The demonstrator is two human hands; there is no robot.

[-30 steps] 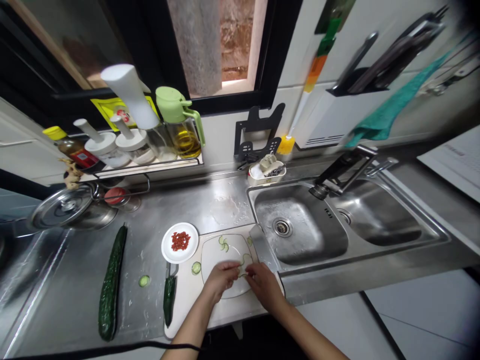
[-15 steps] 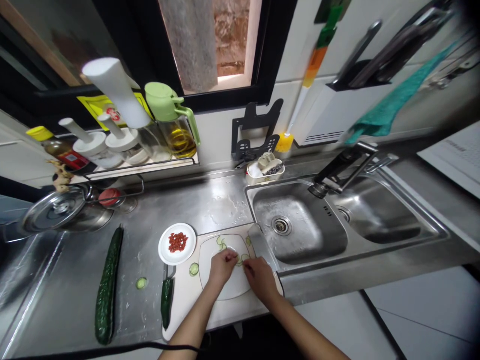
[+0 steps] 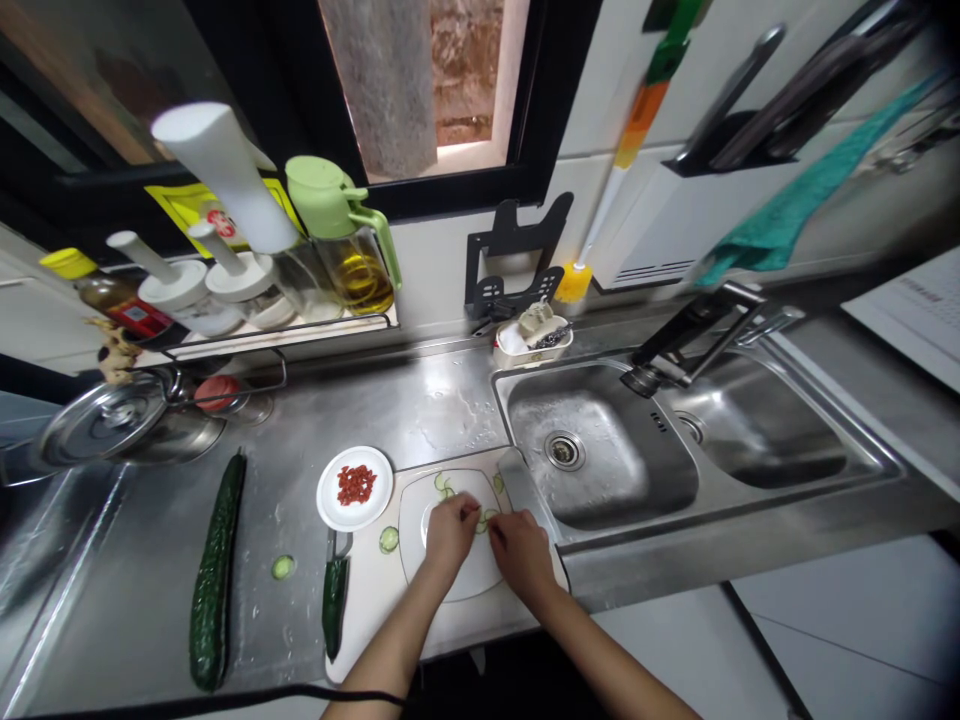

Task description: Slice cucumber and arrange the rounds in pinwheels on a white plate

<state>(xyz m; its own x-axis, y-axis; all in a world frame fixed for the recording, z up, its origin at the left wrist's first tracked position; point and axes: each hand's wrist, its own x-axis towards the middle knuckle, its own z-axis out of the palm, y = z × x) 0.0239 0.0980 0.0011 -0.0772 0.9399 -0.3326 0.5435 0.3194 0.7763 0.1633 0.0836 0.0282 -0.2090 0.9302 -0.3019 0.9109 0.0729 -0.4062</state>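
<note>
A white square plate [image 3: 465, 583] lies on a pale cutting board [image 3: 375, 625], with thin cucumber slices [image 3: 442, 484] near its far edge and one at its right corner. Over the plate, my left hand [image 3: 451, 528] is closed with fingertips pinched; what they hold is too small to name. Just to its right my right hand [image 3: 523, 552] has its fingers curled by more thin slices [image 3: 486, 520], its grip also unclear. Left of the plate are a cucumber piece [image 3: 389, 540], a short length of cucumber [image 3: 334, 608] and a round white plate [image 3: 324, 492] of chopped red bits [image 3: 355, 485].
A whole cucumber [image 3: 216, 575] and a cucumber end [image 3: 283, 567] lie on the steel counter. The double sink [image 3: 600, 450] with a black faucet [image 3: 679, 335] stands right. Behind are a condiment rack [image 3: 300, 333] and an oil jug [image 3: 349, 245]. A black cable [image 3: 292, 690] crosses the lower left.
My left hand has shifted slightly to the right and nearer my right hand, which has barely moved. The camera view has shifted a little.
</note>
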